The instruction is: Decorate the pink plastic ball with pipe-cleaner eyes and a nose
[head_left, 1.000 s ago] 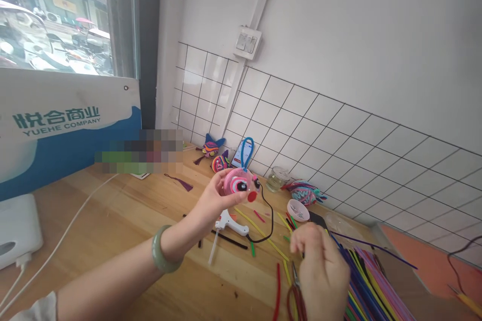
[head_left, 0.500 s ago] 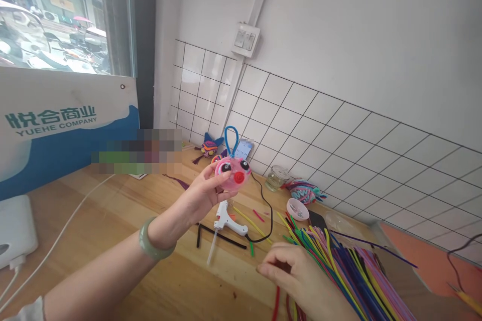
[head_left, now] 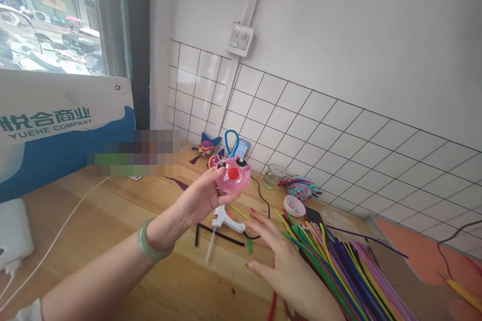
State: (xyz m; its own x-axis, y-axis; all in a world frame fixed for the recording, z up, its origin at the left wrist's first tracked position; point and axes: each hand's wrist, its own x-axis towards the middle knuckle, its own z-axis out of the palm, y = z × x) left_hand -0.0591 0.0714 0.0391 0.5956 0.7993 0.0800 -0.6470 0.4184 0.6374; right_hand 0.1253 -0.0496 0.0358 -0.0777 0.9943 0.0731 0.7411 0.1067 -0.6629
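A clear pink ball ornament (head_left: 241,180) with black eyes, a red round nose and a blue loop (head_left: 232,141) on top is held up above the table. My left hand (head_left: 203,195) grips it from its left side, thumb in front and fingers beneath. My right hand (head_left: 280,261) is apart from the ornament, fingers spread, holding nothing. It hovers beside a bundle of coloured pipe cleaners (head_left: 339,261). Under the ornament lies a white glue gun (head_left: 228,221) with a clear glue stick poking out, near black pipe cleaner pieces (head_left: 220,234).
At the back stand a finished blue-eared figure (head_left: 207,146), a phone (head_left: 243,148), a glass jar (head_left: 273,176) and a pink bowl (head_left: 294,206). A white device (head_left: 14,233) with a cable sits at left. A wire grid (head_left: 301,115) lines the wall.
My right hand has opened from a curled pose and shifted slightly left and up. In my left hand, the ornament has turned and tilted, so its nose sits higher.
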